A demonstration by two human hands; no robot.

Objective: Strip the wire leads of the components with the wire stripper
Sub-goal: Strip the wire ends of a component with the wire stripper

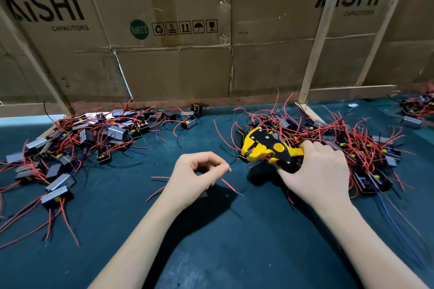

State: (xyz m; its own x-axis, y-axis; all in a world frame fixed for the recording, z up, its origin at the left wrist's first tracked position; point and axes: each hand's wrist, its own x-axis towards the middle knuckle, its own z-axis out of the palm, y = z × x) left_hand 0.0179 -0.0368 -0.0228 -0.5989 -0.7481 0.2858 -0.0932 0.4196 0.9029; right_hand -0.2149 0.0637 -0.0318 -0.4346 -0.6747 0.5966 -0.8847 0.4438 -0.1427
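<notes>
Cardboard wall (169, 65): backs your bench. Green mat (211, 230): work surface. Two heaps of components, left (70, 143) and right (352, 145), well apart. Wire stripper (265, 148): gripped by your right hand (314, 171) round the handles, head toward the left. Your left hand (195, 176): pinches a thin dark lead (234, 161) running toward the stripper's jaws. Step, as judged: feeding the lead. Next: seat the lead tip squarely in the jaws, then squeeze.
</notes>
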